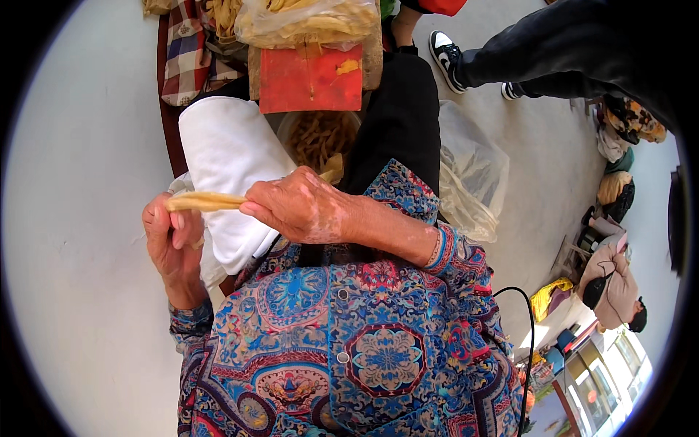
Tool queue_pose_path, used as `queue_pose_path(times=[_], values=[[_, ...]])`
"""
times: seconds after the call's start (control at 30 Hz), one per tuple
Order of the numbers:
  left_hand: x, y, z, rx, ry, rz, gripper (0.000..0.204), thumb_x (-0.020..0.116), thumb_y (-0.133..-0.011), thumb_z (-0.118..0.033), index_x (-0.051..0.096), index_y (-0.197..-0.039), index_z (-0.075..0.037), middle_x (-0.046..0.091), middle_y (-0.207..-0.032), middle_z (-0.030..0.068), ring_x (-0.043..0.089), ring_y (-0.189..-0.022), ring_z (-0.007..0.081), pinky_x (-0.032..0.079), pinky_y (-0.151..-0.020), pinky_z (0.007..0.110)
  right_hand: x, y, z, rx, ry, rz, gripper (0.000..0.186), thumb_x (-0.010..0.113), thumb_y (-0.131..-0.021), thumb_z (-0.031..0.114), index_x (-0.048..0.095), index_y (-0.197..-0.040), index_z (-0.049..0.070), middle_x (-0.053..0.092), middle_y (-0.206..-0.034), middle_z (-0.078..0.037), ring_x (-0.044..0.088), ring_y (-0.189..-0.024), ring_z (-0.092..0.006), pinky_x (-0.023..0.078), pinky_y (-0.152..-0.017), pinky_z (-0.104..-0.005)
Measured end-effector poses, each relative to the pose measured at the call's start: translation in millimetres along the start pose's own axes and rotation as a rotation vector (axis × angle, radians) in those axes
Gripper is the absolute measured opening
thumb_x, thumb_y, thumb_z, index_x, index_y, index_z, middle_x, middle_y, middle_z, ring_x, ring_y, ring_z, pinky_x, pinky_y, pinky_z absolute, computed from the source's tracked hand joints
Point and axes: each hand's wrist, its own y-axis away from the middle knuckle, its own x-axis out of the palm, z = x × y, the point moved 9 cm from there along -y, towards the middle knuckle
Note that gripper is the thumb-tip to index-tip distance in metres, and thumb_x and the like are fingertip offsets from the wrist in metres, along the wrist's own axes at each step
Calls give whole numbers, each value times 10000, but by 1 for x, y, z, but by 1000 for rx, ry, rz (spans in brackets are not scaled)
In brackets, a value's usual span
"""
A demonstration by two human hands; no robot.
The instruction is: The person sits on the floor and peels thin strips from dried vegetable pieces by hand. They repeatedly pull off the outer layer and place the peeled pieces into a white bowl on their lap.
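Observation:
A pale yellow, dried-looking strip (209, 201) is held level above my lap, on the left side. My right hand (302, 207) pinches its right end between thumb and fingers. At the strip's left end, the fingers of my left hand (173, 231) are curled against it. The strip looks folded or layered lengthwise; its exact kind cannot be made out. Below and beyond my hands, a pale bucket (285, 131) between my legs contains many brownish-yellow strips (320, 138). A white cloth (229, 153) covers my left thigh, close to both hands.
A red board (312, 81) juts over the bucket. Behind it lies a clear plastic bag (306, 29) of pale yellow strips. A checked cloth (186, 62) is at the far left, a crumpled plastic bag (470, 175) to my right. Another person's legs (539, 58) stand at the far right.

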Motion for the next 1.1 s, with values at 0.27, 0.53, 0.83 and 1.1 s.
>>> queue_pose_path(times=[0.27,0.53,0.83,1.1], values=[[85,-10,23,421,-1194,324,280,564,-838,53,582,-1117,65,630,-1114,191,624,-1026,337,491,-884,356,-11,18,-20,54,-9,-59,140,521,-901,100,476,-831,-12,484,-557,-170,535,-540,-401,413,-476,-456],[87,-11,48,441,-1276,371,311,634,-777,63,591,-1084,32,632,-995,194,640,-856,348,548,-724,357,-7,41,-50,419,-366,-13,276,455,-961,213,516,-870,-40,514,-619,-173,546,-568,-271,410,-521,-373],[88,-3,48,807,-1292,329,280,728,-680,31,646,-948,32,634,-936,160,642,-689,258,513,-529,316,-3,51,-66,446,-437,-161,303,460,-968,200,519,-794,-41,473,-613,-161,465,-523,-235,383,-512,-358],[87,7,34,867,-1221,269,273,743,-645,66,661,-904,43,643,-915,148,623,-642,222,490,-510,275,-1,49,-60,386,-370,-194,161,445,-954,86,501,-849,-23,414,-635,-153,461,-521,-285,348,-465,-374]])
